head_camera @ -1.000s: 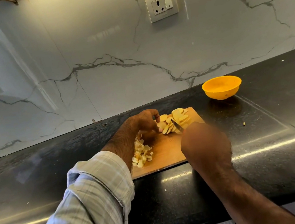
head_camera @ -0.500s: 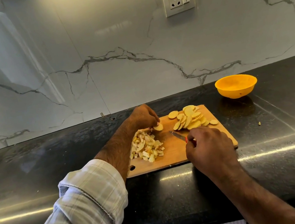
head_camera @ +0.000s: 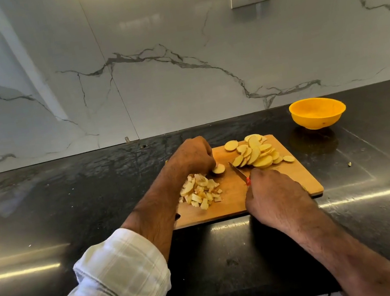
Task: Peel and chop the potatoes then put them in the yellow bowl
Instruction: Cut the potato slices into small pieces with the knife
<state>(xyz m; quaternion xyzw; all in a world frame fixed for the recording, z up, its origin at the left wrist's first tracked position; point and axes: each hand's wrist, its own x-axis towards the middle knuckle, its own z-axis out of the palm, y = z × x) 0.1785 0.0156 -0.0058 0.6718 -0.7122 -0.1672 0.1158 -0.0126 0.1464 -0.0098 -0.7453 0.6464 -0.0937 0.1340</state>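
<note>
Left hand (head_camera: 194, 157), centre of frame: fingers curled down, pinching one potato slice (head_camera: 218, 169) flat on the cutting board (head_camera: 236, 200). A second ago this hand was in the slice pile; it has since drawn a single round clear toward the middle of the board. Right hand (head_camera: 273, 192), just right of centre: wrapped round the knife (head_camera: 238, 173) handle, blade tip angled up-left, near the slice but not touching it. Knife has pulled back out of the pile.

Diced pieces (head_camera: 200, 194) heaped lower left of the slice; uncut slices (head_camera: 258, 152) heaped upper right on the board. Yellow bowl (head_camera: 317, 113), right of frame on the counter (head_camera: 94, 203), apart from the board; contents not visible.

Judgement: next slice staged for dicing; most slices uncut, transfer not begun.
</note>
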